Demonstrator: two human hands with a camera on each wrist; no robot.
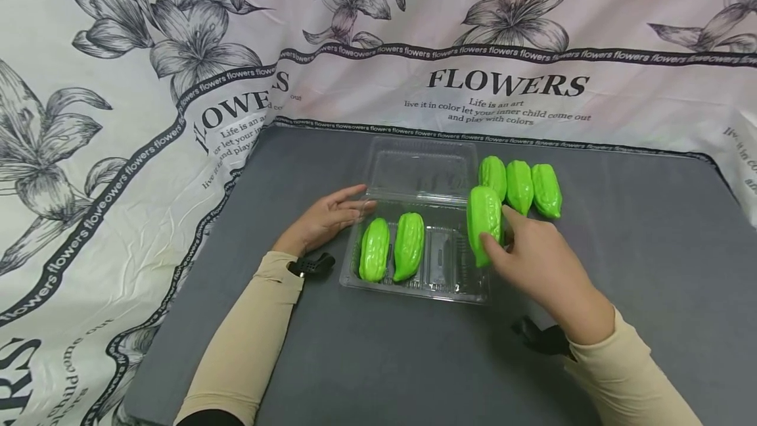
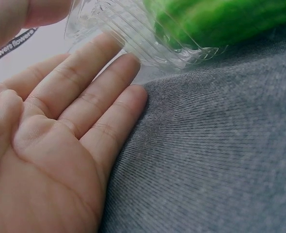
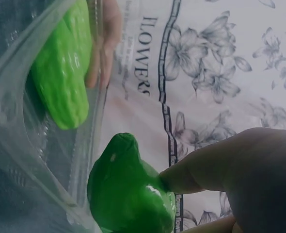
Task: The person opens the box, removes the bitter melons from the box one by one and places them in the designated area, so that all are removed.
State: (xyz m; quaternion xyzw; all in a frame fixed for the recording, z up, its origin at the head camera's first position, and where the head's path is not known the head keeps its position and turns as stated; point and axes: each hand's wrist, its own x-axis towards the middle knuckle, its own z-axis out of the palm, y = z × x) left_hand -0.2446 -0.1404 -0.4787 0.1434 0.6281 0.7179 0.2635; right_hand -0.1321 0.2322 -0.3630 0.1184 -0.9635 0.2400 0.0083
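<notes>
I see the right hand [image 1: 541, 252] pinch a ridged green piece [image 1: 485, 219]. The left hand [image 1: 322, 221], fingers [image 2: 77, 70] straight, perhaps steadies the clear box [image 1: 439, 252].

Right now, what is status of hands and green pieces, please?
Right hand grips one green piece. Left hand at left side of clear container. Two pieces inside; lid open, nothing seen blocking.

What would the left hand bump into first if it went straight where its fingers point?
Probably the clear plastic box. The left hand's fingertips are right by its side, maybe touching; the exact gap is hard to tell.
</notes>
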